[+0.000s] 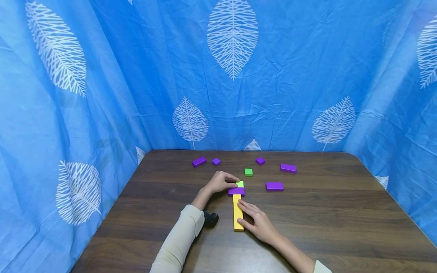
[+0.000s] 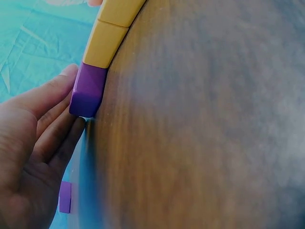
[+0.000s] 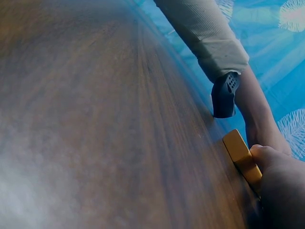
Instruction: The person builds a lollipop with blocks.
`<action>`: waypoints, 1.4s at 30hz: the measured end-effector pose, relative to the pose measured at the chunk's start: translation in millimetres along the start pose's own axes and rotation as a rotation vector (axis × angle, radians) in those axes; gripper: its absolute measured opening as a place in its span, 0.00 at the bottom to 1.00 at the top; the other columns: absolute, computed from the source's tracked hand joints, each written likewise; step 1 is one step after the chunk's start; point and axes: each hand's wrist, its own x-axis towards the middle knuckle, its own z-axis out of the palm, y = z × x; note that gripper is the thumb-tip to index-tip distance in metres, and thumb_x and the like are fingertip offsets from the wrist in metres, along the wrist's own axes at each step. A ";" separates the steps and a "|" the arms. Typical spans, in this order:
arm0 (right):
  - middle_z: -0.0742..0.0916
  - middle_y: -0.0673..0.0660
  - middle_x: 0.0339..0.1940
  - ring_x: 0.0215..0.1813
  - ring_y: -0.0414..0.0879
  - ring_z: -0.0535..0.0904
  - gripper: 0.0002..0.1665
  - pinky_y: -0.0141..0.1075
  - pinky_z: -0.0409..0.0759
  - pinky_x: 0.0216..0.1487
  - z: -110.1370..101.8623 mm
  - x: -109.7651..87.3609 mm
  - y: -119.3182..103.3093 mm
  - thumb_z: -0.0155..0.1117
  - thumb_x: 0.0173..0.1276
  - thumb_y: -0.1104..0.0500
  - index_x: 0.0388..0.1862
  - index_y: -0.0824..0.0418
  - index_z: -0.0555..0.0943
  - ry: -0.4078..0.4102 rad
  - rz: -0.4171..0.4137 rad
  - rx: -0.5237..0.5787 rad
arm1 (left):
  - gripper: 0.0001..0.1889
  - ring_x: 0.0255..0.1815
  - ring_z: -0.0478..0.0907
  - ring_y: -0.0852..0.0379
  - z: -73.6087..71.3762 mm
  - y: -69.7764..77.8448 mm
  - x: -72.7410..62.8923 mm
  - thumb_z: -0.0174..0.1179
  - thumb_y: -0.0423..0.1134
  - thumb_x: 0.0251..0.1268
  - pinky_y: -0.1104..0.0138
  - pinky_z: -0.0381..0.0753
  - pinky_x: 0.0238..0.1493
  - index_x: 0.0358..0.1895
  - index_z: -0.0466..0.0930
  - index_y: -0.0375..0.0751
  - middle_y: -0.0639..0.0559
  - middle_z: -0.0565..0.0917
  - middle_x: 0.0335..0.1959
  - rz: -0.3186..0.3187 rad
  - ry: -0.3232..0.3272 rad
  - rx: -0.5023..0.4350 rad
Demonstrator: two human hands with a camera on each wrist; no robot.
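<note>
Near the table's middle, my left hand (image 1: 220,182) bends over a light green block (image 1: 240,184), its thumb and forefinger pinching it at the left and far edges. That block adjoins a purple block (image 1: 236,192) lying crosswise; in the left wrist view the purple block's end (image 2: 88,90) hides it. Yellow blocks (image 1: 238,216) run from the purple block toward me in a line, with a seam between two of them (image 2: 113,24). My right hand (image 1: 260,224) rests on the yellow blocks from the right, fingers nearly straight and thumb on the nearer part (image 3: 238,148).
Farther back lie a green block (image 1: 248,172) and several purple blocks, including one at the right (image 1: 274,186) and one at far left (image 1: 199,162). A black wrist device (image 1: 211,219) sits under the left sleeve. Blue leaf-patterned curtains (image 1: 232,113) surround the brown table (image 1: 324,216).
</note>
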 end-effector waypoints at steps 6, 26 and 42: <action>0.74 0.57 0.64 0.62 0.54 0.69 0.30 0.51 0.69 0.58 -2.0 -0.2 1.1 0.63 0.64 0.51 0.61 0.64 0.73 -0.004 0.015 0.001 | 0.12 0.47 0.79 0.62 -1.0 -0.4 -0.1 0.62 0.46 0.60 0.69 0.76 0.48 0.44 0.85 0.47 0.57 0.85 0.41 -0.030 0.033 -0.070; 0.74 0.57 0.64 0.62 0.56 0.70 0.30 0.52 0.68 0.58 -2.7 -2.2 2.3 0.64 0.63 0.52 0.60 0.64 0.73 0.013 -0.009 -0.021 | 0.19 0.51 0.78 0.47 -49.7 -24.3 26.7 0.65 0.39 0.57 0.58 0.76 0.52 0.52 0.79 0.35 0.42 0.81 0.49 -0.078 0.491 -0.040; 0.75 0.58 0.63 0.61 0.57 0.71 0.29 0.51 0.69 0.57 -2.0 -1.6 0.1 0.64 0.62 0.52 0.59 0.66 0.74 0.025 -0.042 -0.020 | 0.21 0.58 0.72 0.45 -43.4 -44.3 25.7 0.63 0.36 0.59 0.57 0.68 0.59 0.56 0.75 0.33 0.40 0.78 0.54 -0.218 0.372 0.122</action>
